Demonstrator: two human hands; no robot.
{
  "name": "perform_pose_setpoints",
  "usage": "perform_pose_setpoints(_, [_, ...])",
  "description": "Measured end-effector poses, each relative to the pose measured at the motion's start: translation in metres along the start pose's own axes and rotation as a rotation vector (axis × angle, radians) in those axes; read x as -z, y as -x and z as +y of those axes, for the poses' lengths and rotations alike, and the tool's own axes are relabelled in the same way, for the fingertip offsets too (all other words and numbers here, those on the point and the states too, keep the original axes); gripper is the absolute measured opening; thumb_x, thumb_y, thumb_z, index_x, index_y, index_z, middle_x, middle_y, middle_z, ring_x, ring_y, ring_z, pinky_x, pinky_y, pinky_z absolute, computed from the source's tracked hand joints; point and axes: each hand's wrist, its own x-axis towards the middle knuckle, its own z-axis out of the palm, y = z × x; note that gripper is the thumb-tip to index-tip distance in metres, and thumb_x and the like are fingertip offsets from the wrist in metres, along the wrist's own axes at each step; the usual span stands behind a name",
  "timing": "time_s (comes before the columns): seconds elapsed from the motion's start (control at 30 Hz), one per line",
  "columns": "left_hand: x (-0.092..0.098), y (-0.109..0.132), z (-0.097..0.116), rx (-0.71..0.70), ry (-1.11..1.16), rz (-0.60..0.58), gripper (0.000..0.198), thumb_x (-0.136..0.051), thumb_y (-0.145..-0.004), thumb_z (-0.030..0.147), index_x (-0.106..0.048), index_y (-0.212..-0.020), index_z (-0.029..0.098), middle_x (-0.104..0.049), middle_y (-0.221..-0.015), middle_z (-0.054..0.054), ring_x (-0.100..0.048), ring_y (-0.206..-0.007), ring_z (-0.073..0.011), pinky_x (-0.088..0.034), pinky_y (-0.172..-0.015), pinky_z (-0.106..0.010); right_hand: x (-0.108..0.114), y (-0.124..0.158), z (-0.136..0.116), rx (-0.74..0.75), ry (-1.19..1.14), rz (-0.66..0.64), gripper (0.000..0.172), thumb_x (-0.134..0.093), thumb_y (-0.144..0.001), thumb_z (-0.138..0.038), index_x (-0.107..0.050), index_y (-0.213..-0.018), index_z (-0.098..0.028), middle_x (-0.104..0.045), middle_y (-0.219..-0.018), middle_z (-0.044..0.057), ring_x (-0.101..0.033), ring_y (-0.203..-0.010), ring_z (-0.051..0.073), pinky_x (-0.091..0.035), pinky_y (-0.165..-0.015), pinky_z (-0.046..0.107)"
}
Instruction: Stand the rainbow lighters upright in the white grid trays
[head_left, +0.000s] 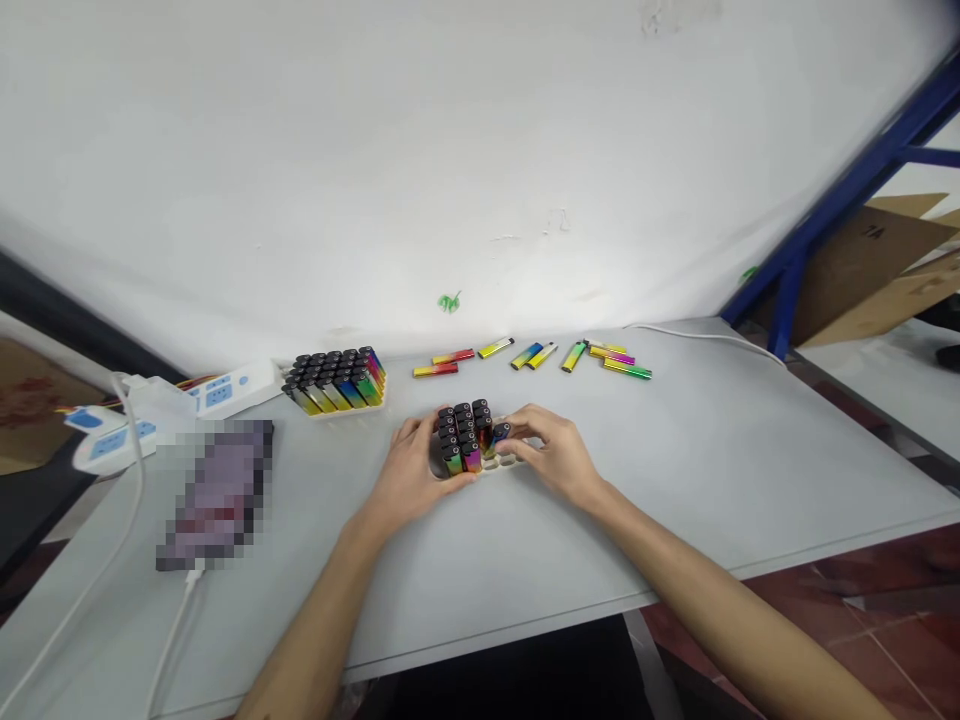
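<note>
A small white tray point(492, 466) with round-edged slots stands on the grey table in front of me. Black-topped, shiny coloured lighters point(464, 430) stand upright in its left part, while slots show bare at the front right. My left hand point(411, 458) is wrapped around the tray's left side, with the thumb along the front and the fingers behind the lighters. Between the thumb and fingers of my right hand point(551, 447) is a blue lighter point(501, 433), held upright over the tray's right part. Its lower end is partly hidden.
A full tray of lighters point(337, 382) stands at the back left. Several loose lighters point(529, 356) lie along the wall. Power strips point(232, 388), a blurred-out phone-like object point(217, 495) and white cables point(136, 470) occupy the left. A blue metal frame point(787, 290) rises at the right.
</note>
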Motion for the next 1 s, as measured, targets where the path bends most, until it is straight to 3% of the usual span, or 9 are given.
perform_pose_setpoints(0.2, [0.000,0.000,0.001,-0.019,0.015,-0.025,0.091,-0.082,-0.071,0.046,-0.035,-0.147,0.026,-0.056,-0.136,-0.010,-0.047,-0.129,-0.0321,-0.042,-0.107,-0.046,-0.007,0.002,-0.001,-0.095,0.049,-0.017,0.026,-0.072,-0.085,-0.040,-0.058,-0.101,-0.024,-0.070,-0.087,0.000,-0.068,-0.077,0.016,-0.055,-0.070,0.030])
perform_pose_setpoints(0.3, [0.000,0.000,0.001,-0.021,0.007,-0.024,0.092,-0.082,-0.071,0.045,-0.036,-0.147,0.024,-0.056,-0.136,-0.011,-0.047,-0.129,-0.0319,-0.042,-0.108,-0.045,-0.007,0.003,-0.002,-0.133,0.079,-0.054,0.026,-0.072,-0.084,-0.042,-0.055,-0.089,-0.024,-0.071,-0.086,-0.001,-0.067,-0.074,0.015,-0.052,-0.068,0.028])
perform_pose_setpoints(0.43, [0.000,0.000,0.001,-0.029,0.010,-0.024,0.090,-0.082,-0.072,0.043,-0.036,-0.147,0.024,-0.057,-0.134,-0.010,-0.048,-0.128,-0.0317,-0.042,-0.108,-0.045,0.005,-0.005,-0.001,-0.181,0.280,-0.008,0.028,-0.044,-0.101,-0.043,-0.060,-0.088,-0.022,-0.070,-0.085,0.002,-0.065,-0.076,0.016,-0.049,-0.071,0.029])
perform_pose_setpoints(0.53, [0.001,0.000,0.002,-0.019,0.013,-0.032,0.088,-0.082,-0.073,0.043,-0.037,-0.146,0.024,-0.057,-0.132,-0.011,-0.048,-0.128,-0.0318,-0.042,-0.107,-0.045,0.016,-0.026,0.011,-0.217,0.626,0.093,0.040,-0.029,-0.105,-0.037,-0.064,-0.113,-0.020,-0.067,-0.100,0.010,-0.063,-0.095,0.023,-0.047,-0.082,0.035])
perform_pose_setpoints(0.6, [0.001,0.000,0.002,-0.008,0.014,-0.036,0.087,-0.082,-0.073,0.044,-0.037,-0.146,0.023,-0.056,-0.132,-0.011,-0.048,-0.128,-0.0320,-0.041,-0.107,-0.046,0.020,-0.043,0.023,-0.240,0.828,0.057,0.043,-0.033,-0.104,-0.036,-0.055,-0.138,-0.021,-0.062,-0.109,0.015,-0.060,-0.102,0.029,-0.046,-0.084,0.039])
perform_pose_setpoints(0.67, [0.002,0.001,0.002,0.002,0.017,-0.038,0.087,-0.082,-0.073,0.045,-0.039,-0.145,0.023,-0.057,-0.130,-0.011,-0.048,-0.126,-0.0323,-0.041,-0.107,-0.046,0.020,-0.057,0.034,-0.248,0.941,0.007,0.047,-0.037,-0.103,-0.037,-0.049,-0.146,-0.022,-0.059,-0.112,0.018,-0.059,-0.104,0.031,-0.045,-0.087,0.042])
perform_pose_setpoints(0.83, [0.002,0.001,0.000,-0.003,0.040,-0.044,0.084,-0.083,-0.071,0.045,-0.042,-0.142,0.025,-0.059,-0.125,-0.009,-0.051,-0.121,-0.0326,-0.044,-0.103,-0.048,0.014,-0.056,0.043,-0.232,0.942,0.078,0.038,-0.036,-0.103,-0.038,-0.065,-0.120,-0.020,-0.059,-0.106,0.017,-0.056,-0.099,0.031,-0.044,-0.086,0.043])
perform_pose_setpoints(0.93, [0.001,0.001,-0.002,-0.003,0.048,-0.044,0.083,-0.083,-0.071,0.045,-0.044,-0.141,0.025,-0.059,-0.125,-0.009,-0.051,-0.122,-0.0328,-0.044,-0.103,-0.047,0.019,-0.037,0.039,-0.196,0.875,0.064,0.026,-0.045,-0.100,-0.037,-0.064,-0.099,-0.019,-0.061,-0.101,0.014,-0.054,-0.096,0.030,-0.045,-0.085,0.043])
perform_pose_setpoints(1.0, [0.001,0.001,-0.002,0.003,0.045,-0.042,0.082,-0.083,-0.071,0.045,-0.044,-0.140,0.024,-0.059,-0.126,-0.010,-0.051,-0.123,-0.0331,-0.044,-0.103,-0.047,0.025,-0.026,0.037,-0.210,0.796,0.015,0.017,-0.051,-0.096,-0.032,-0.062,-0.100,-0.019,-0.063,-0.101,0.012,-0.054,-0.098,0.029,-0.046,-0.087,0.043])
